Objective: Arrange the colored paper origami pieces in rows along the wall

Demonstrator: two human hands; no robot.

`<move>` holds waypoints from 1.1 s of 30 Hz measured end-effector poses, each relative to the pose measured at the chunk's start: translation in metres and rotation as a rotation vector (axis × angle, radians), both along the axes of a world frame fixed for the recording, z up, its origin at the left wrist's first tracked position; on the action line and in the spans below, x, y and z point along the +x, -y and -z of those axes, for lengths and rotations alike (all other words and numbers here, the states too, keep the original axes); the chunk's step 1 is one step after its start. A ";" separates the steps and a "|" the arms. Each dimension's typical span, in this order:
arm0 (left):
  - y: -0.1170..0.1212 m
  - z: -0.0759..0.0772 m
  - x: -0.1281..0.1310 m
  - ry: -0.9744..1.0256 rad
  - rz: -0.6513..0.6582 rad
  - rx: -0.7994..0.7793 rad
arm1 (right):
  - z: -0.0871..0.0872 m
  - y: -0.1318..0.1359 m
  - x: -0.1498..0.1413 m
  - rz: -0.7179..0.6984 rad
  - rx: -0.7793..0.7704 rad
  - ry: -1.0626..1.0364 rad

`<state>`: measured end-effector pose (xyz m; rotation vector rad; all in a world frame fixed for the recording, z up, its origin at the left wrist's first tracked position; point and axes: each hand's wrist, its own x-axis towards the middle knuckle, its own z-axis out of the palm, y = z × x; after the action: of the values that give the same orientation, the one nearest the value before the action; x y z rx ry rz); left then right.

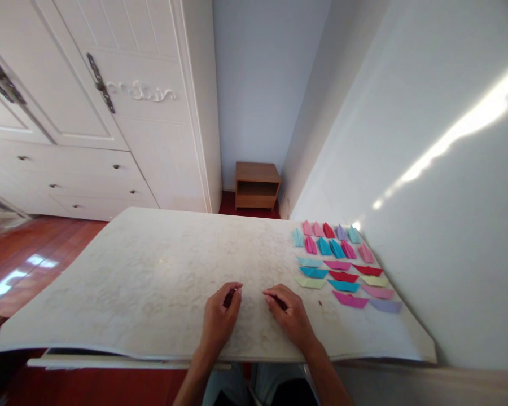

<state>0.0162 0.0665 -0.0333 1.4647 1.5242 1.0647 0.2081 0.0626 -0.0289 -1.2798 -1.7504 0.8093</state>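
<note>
My left hand [222, 310] rests near the front middle of the white table [152, 270], fingers curled and the thumb against the fingertips, with nothing seen in it. To its right, a small gap away, my right hand [288, 310] is curled in the same way, also with no object showing. Nearest to the right hand are folded paper boats, among them a magenta boat [350, 300], a blue boat [343, 286] and a pale yellow boat [310, 282]. Behind these boats stand rows of upright folded paper pieces, such as a red one [328, 230] and a teal one [337, 248].
A small dark speck [320, 303] lies right of my right hand. The white wall [449, 237] borders the table's right side. Beyond the far edge stands a low brown cabinet [257, 170]; a white wardrobe [161, 146] is at the left.
</note>
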 end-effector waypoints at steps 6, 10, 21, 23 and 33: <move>-0.001 0.000 0.000 0.006 -0.001 -0.008 | -0.001 0.000 0.000 -0.001 0.016 -0.012; -0.001 0.000 0.000 0.018 -0.016 -0.001 | -0.001 0.000 0.000 -0.001 0.021 -0.003; -0.002 0.003 0.000 -0.001 -0.007 0.017 | 0.001 0.000 0.001 0.003 0.011 -0.016; -0.001 0.002 0.000 -0.003 -0.008 0.014 | 0.001 0.000 0.001 0.002 0.018 -0.017; 0.001 -0.002 0.000 -0.016 0.006 0.039 | -0.003 0.003 -0.001 -0.003 0.028 -0.017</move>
<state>0.0158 0.0652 -0.0317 1.5067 1.5173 1.0867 0.2070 0.0597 -0.0264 -1.2490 -1.7447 0.7917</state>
